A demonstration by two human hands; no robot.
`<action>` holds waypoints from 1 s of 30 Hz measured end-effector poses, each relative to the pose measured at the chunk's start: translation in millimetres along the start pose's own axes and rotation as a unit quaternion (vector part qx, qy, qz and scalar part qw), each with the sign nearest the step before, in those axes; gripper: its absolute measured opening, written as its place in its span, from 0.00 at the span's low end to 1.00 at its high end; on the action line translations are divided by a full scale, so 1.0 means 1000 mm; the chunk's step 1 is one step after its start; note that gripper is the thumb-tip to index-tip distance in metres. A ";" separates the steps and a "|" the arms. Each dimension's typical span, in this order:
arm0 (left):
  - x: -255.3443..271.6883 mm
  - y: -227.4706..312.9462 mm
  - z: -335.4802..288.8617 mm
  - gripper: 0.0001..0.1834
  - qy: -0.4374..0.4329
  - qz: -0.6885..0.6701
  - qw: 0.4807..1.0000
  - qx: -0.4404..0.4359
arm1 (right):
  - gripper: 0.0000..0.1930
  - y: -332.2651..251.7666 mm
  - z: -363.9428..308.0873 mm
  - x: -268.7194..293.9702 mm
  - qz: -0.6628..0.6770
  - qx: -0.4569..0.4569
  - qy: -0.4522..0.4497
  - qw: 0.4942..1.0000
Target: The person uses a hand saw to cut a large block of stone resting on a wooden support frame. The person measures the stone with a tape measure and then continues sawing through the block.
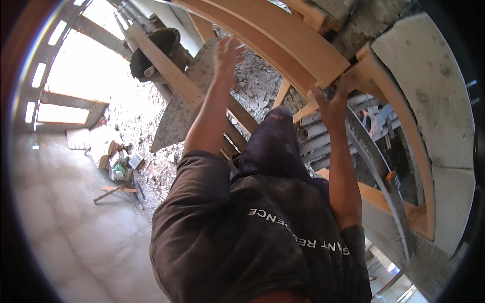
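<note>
I look down my own dark T-shirt [262, 237] and dark trousers [275, 144]. Both of my arms reach up to a set of long wooden boards [288, 43]. My left hand [227, 53] is raised with its fingers spread, at the lower edge of the boards and holding nothing. My right hand [331, 106] is curled around the end of a wooden board [331, 68] where it meets a slanted wooden strut [371, 76]. A small dark object shows at its fingertips; I cannot tell what it is.
Rubble [252, 86] covers the ground below. Wood scraps and litter [116, 166] lie beside a concrete floor [76, 227]. Grey pipes [323, 136], a curved metal bar [376, 166] and a concrete wall [434, 101] are on the right. A dark rounded thing [156, 50] sits behind a diagonal plank [166, 70].
</note>
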State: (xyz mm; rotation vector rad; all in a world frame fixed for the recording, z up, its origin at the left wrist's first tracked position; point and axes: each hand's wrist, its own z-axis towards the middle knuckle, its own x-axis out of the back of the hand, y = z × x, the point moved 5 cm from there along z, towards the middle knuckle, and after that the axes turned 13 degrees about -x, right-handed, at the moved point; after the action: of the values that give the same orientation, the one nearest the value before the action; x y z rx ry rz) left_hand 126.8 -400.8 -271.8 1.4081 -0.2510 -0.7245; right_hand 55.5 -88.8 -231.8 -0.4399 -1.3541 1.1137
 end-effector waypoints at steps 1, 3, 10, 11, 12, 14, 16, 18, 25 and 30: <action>0.025 -0.018 0.000 0.23 -0.023 -0.018 0.999 -0.043 | 0.48 0.003 -0.001 -0.002 0.006 0.016 -0.008 1.000; 0.067 -0.027 0.010 0.19 -0.133 -0.015 0.990 -0.041 | 0.49 0.018 -0.005 0.000 -0.001 0.024 0.000 1.000; 0.043 0.061 -0.043 0.22 -0.037 0.208 0.970 -0.117 | 0.45 -0.003 -0.034 0.026 -0.039 -0.034 -0.011 0.999; 0.033 0.065 -0.052 0.24 0.016 0.143 0.983 -0.116 | 0.43 -0.004 -0.050 0.043 -0.041 -0.020 0.023 0.999; 0.009 0.083 -0.067 0.26 0.008 0.164 0.978 -0.130 | 0.41 0.000 -0.067 0.059 -0.046 -0.006 0.058 0.997; -0.023 0.117 -0.091 0.24 0.017 0.196 0.969 -0.148 | 0.36 0.018 -0.089 0.094 -0.064 -0.037 0.126 0.989; -0.042 0.131 -0.112 0.21 0.026 0.173 0.960 -0.218 | 0.29 0.048 -0.129 0.146 -0.077 -0.136 0.194 0.968; -0.057 0.136 -0.127 0.18 -0.017 0.153 0.951 -0.269 | 0.24 0.074 -0.171 0.200 -0.076 -0.220 0.293 0.927; -0.182 0.070 -0.226 0.14 -0.431 0.085 0.832 -0.339 | 0.08 0.107 -0.248 0.195 -0.134 -0.225 0.305 0.916; -0.327 -0.037 -0.232 0.22 -0.580 0.217 0.707 -0.341 | 0.14 0.092 -0.239 0.150 0.008 -0.206 0.161 0.965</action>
State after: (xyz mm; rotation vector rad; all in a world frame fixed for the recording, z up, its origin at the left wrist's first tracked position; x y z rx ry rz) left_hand -3.7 -19.8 -265.6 -0.0076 -1.1284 -1.0706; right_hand 215.6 156.7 -280.1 -0.8977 -1.2874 0.7281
